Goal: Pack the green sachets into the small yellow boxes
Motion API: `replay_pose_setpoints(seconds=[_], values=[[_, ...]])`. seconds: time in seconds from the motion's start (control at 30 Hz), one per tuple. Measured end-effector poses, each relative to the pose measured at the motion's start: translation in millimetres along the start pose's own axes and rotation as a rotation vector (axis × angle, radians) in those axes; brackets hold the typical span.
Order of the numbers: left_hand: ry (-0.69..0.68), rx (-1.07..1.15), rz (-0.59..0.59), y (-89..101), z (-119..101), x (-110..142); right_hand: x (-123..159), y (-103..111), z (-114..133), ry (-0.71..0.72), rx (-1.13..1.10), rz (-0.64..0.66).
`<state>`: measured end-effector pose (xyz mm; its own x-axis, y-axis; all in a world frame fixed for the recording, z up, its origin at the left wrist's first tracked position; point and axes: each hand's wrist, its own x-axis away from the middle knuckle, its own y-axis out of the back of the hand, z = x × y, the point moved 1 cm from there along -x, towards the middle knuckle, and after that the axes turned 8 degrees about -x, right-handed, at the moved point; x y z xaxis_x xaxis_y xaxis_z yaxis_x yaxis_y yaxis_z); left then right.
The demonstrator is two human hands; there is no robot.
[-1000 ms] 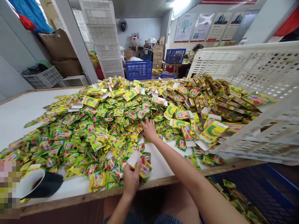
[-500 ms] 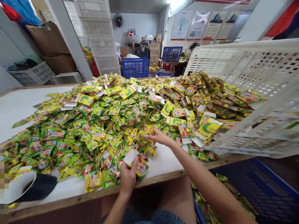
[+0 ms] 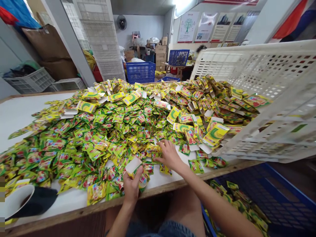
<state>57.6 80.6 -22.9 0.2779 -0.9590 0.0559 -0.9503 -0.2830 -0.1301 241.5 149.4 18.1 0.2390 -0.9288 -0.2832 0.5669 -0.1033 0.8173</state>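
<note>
My left hand (image 3: 131, 188) is closed around a small carton (image 3: 143, 181) near the table's front edge. The carton has a raised white flap and a printed green and yellow face. To its right, my right hand (image 3: 170, 156) reaches over the front of a heap of small green and yellow sachets (image 3: 118, 118). Its fingers are apart and curved, close to a few yellow sachets (image 3: 153, 148); whether the fingertips touch them I cannot tell. Flattened-looking yellow cartons (image 3: 216, 134) with white flaps lie on the right part of the heap.
A white perforated crate (image 3: 283, 98) lies tipped at the right, with cartons spilling from it. Below the table's wooden edge (image 3: 170, 189) stands a blue crate (image 3: 278, 194) holding filled packs. A dark cup-like container (image 3: 39, 200) lies at the front left. Blue crates (image 3: 140, 71) stand behind.
My right hand has opened its fingers and moved slightly down and right over the sachets. Loose sachets near it have shifted. My left hand still holds the carton; the view has turned slightly.
</note>
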Motion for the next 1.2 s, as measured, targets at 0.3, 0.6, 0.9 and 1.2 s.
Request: replay_pose_setpoints(seconds=[0.3,0.6,0.9,1.2], values=[[0.027,0.026,0.026,0.8,1.4,0.4,40.0,1.0,-12.5,-0.157,-0.387,-0.108],[0.067,0.067,0.090,-3.4,-3.2,0.6,72.2,11.1,-51.6,-0.379,-0.876,-0.087],[0.041,-0.022,0.074,-1.1,4.3,-2.8,72.6,-13.9,-25.0,-0.399,-0.222,0.113],[0.043,-0.117,0.282,-5.5,-13.6,2.0,76.1,-2.9,-2.6,-0.294,-0.398,0.161]])
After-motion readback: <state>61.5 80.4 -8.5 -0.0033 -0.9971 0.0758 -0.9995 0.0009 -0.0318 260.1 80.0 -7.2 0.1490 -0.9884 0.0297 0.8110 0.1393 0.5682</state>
